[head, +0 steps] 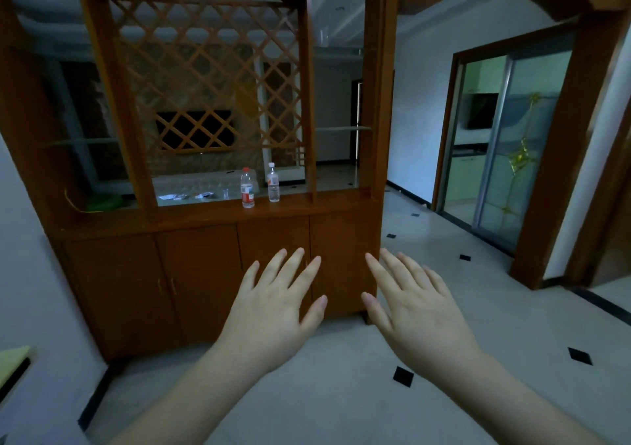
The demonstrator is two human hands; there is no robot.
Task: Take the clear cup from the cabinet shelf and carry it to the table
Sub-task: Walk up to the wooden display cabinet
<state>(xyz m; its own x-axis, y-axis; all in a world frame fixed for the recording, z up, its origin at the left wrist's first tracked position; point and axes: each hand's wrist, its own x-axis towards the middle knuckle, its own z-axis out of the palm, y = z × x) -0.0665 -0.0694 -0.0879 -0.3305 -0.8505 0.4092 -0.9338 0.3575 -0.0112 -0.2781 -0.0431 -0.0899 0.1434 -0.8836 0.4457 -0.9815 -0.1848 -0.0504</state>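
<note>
Both hands, left hand [273, 311] and right hand [418, 311], hang spread and empty; the clear cup [323, 36] sits high on the cabinet's upper glass shelf [338, 51] (faint, easily missed). Reach up, grip low around its wall.

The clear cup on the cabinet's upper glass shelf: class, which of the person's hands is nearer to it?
Right. The right hand is spread open, low and slightly right of the clear cup; the left hand, also open, is equally low but further left.
</note>
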